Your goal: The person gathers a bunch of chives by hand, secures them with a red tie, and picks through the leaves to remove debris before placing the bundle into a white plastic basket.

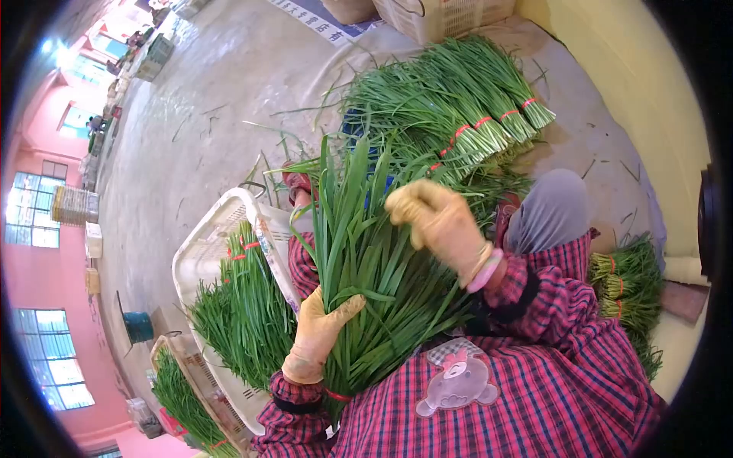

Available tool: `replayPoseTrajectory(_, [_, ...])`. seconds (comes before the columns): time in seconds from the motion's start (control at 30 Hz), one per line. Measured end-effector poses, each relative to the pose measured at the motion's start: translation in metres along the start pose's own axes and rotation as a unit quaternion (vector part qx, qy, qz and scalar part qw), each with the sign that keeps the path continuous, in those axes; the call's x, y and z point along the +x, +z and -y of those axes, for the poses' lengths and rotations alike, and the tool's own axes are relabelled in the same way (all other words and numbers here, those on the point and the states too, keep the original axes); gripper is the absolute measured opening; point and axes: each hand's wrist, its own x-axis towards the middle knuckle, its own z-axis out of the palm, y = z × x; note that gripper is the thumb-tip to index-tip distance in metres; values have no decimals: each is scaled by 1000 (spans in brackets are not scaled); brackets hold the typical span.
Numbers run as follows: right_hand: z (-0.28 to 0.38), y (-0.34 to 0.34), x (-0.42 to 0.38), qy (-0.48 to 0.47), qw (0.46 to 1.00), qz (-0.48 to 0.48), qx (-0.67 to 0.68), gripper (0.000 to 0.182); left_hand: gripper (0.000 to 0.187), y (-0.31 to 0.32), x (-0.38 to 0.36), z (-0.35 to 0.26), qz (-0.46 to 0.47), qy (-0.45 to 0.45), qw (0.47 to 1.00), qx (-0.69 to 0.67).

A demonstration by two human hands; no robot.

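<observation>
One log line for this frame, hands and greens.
left hand: grips chive bundle | right hand: on bundle's leaves | white crate: holds tied bunches

white crate: tilted on the concrete floor, holding green chives tied with red bands
second crate: just below the white one, also filled with green stalks
tied bundles: stacked in a row on the floor near the yellow wall, red bands near the cut ends
smaller bundles: lying beside the wall at the right edge of the floor
tan basket: at the far edge of the floor
teal bucket: standing alone on the floor, well apart from the crates
stacked trays: by the pink wall with its windows
loose leaves: scattered across the floor
</observation>
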Motion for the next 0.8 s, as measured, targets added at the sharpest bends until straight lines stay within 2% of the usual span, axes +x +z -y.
replayPoseTrajectory(0.03, [6,-6,3,4,1000,-24,17,17,36,0,-1,0,-2,1,1000,0])
replayPoseTrajectory(0.1, [14,-10,10,-83,996,-3,45,15,37,5,-1,1,3,5,1000,8])
replayPoseTrajectory(0.13, [21,-9,13,-127,992,9,-1,11,40,7,-1,2,10,16,1000,9])
replayPoseTrajectory(0.17, [32,-5,16,-129,992,10,-3,11,40,10,-1,3,9,18,1000,8])
replayPoseTrajectory(0.2, [42,2,21,-265,957,40,-112,14,40,13,-2,3,6,27,999,26])
replayPoseTrajectory(0.23, [49,6,29,-392,891,69,-218,19,40,16,-2,4,2,35,998,45])
replayPoseTrajectory(0.27, [54,7,41,-461,813,95,-342,24,42,21,-4,-1,3,35,998,50])
replayPoseTrajectory(0.3, [58,10,48,-464,812,96,-342,24,42,23,-4,-1,2,38,998,49])
replayPoseTrajectory(0.37, [64,18,61,-444,733,169,-487,32,43,26,-5,2,2,62,993,102])
replayPoseTrajectory(0.4, [73,22,64,-402,704,202,-550,35,45,27,-4,6,8,73,992,104])
replayPoseTrajectory(0.43, [76,27,69,-405,701,204,-550,35,45,27,-4,7,5,77,992,102])
replayPoseTrajectory(0.5, [79,35,76,-257,635,284,-670,31,46,29,-6,3,-8,56,975,214])
replayPoseTrajectory(0.53, [74,33,79,-271,649,298,-645,25,47,29,-6,-1,-11,56,962,269])
replayPoseTrajectory(0.57, [69,31,81,-272,648,299,-646,25,47,30,-6,-2,-12,57,962,267])
replayPoseTrajectory(0.63, [56,27,85,-212,752,288,-554,22,48,31,-7,-1,-11,63,965,253])
replayPoseTrajectory(0.67, [45,24,89,-230,778,274,-516,25,48,30,-7,0,-11,63,966,252])
replayPoseTrajectory(0.7, [41,21,89,-230,778,274,-517,25,48,29,-6,2,-10,71,965,251])
replayPoseTrajectory(0.77, [36,16,88,-156,836,289,-440,29,49,30,-6,2,-7,81,965,250])
replayPoseTrajectory(0.8, [38,14,88,-137,846,302,-417,34,49,31,-6,1,-11,79,960,267])
